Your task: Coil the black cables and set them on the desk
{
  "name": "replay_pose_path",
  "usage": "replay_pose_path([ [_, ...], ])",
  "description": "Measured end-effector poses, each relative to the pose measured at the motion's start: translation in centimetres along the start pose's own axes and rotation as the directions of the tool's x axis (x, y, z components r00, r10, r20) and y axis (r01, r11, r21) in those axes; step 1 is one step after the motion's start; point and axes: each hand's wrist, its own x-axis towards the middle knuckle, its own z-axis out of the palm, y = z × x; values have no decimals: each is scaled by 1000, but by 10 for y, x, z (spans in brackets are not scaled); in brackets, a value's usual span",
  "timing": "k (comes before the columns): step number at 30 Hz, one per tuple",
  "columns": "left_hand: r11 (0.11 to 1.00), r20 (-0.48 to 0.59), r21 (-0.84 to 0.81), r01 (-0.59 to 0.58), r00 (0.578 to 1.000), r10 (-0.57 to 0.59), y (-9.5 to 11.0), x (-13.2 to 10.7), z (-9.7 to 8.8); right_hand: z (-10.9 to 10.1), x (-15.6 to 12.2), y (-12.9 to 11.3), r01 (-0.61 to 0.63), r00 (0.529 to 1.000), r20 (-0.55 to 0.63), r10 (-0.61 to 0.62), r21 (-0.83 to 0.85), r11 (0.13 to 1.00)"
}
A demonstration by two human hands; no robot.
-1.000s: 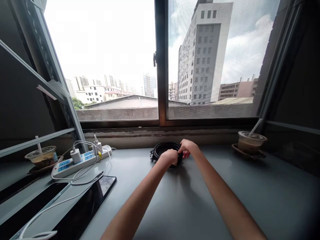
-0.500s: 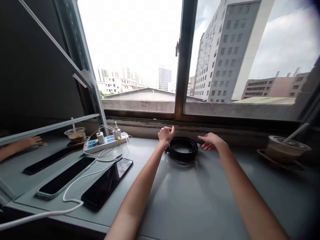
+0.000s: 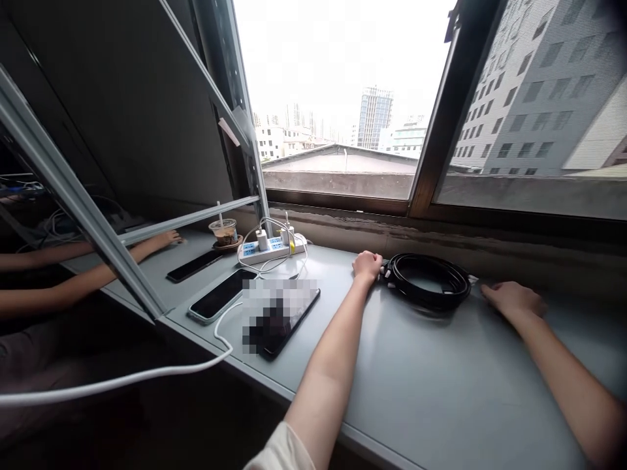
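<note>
A coiled black cable lies on the grey tabletop, with light-coloured ends showing at its left and right sides. Just left of the coil, my left hand rests in a loose fist, close beside the cable end; no object shows in its fingers. My right hand is to the right of the coil, apart from it, with its fingers curled inward and partly hidden behind the back of the hand. Nothing is visible in that hand either.
Left of my arm lie several phones, among them a dark one, and a white cable. Behind them stand a power strip and a drink cup. A metal frame rises at left; another person's hand rests beyond it.
The view has swung left, so the coil appears further right. My right hand has curled its previously extended fingers. My left hand remains closed beside the coil.
</note>
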Motion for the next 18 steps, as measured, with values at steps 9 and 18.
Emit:
replay_pose_path([
  [9, 989, -66, -147, 26, 997, -36, -5, 0, 2, 8, -9, -9, -104, 994, 29, 104, -3, 995],
  [18, 969, -148, -239, 64, 984, -102, -7, -21, -8, 26, 10, 12, -78, 997, -4, 78, -64, 995],
])
